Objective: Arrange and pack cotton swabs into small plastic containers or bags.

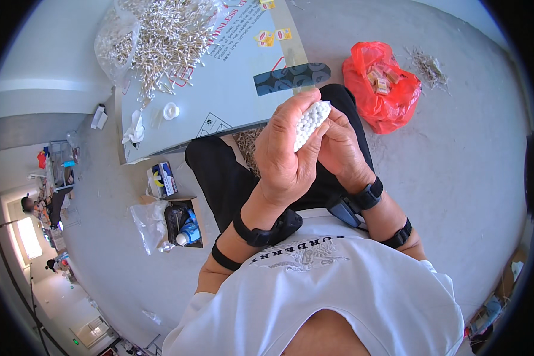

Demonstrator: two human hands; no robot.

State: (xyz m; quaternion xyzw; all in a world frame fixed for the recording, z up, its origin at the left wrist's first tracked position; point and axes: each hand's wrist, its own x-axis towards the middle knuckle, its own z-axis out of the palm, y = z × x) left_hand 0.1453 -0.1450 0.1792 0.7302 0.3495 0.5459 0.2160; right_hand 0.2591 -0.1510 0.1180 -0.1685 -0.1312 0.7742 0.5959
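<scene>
Cotton swabs, a tight white bundle (312, 123) of them, sit between my two hands, and I take this bundle as my landmark. My left hand (285, 148) wraps it from the left and below, fingers closed around it; my right hand (338, 148) presses against it from the right, so both hands are together and clamped on the same bundle. Its long axis runs slanted, from lower left up to upper right, with the round tips facing me. The left hand covers more of it and seems nearer.

Beyond the bundle, up and to the left, lies a flat cardboard sheet (231, 89) that serves as my bench, with a loose heap of swabs (166, 41) on its far end. Right of the bundle, a red plastic bag (382, 98) rests on the grey floor (457, 178). Below the bundle are my black trousers (225, 178), and further left a small open box (184, 222).
</scene>
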